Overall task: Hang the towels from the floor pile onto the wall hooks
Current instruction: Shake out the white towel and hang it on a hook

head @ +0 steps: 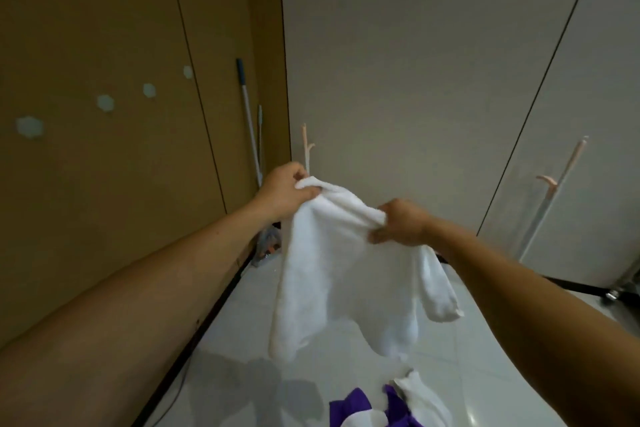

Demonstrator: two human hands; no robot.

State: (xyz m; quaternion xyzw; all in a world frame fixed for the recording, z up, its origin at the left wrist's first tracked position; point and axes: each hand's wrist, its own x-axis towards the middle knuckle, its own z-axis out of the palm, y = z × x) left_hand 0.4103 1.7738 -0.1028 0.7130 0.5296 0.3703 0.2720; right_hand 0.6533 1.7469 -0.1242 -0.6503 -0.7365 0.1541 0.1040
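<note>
Head view: both hands grip fluffy white towel (332,274).

My only camera rides on my head, wide-angle, looking forward and down along my arms; left hand (287,191) and right hand (398,224) sit mid-frame at arm's length, before the corner where brown wall (104,45) meets pale wall (415,45), floor (242,322) below.

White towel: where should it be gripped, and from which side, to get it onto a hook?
Probably the bunched top edge of the white towel, taken from above near each end, as the left hand and right hand hold it. The cloth hangs free below, leaving the span between them clear to drop over the pink hook.
</note>
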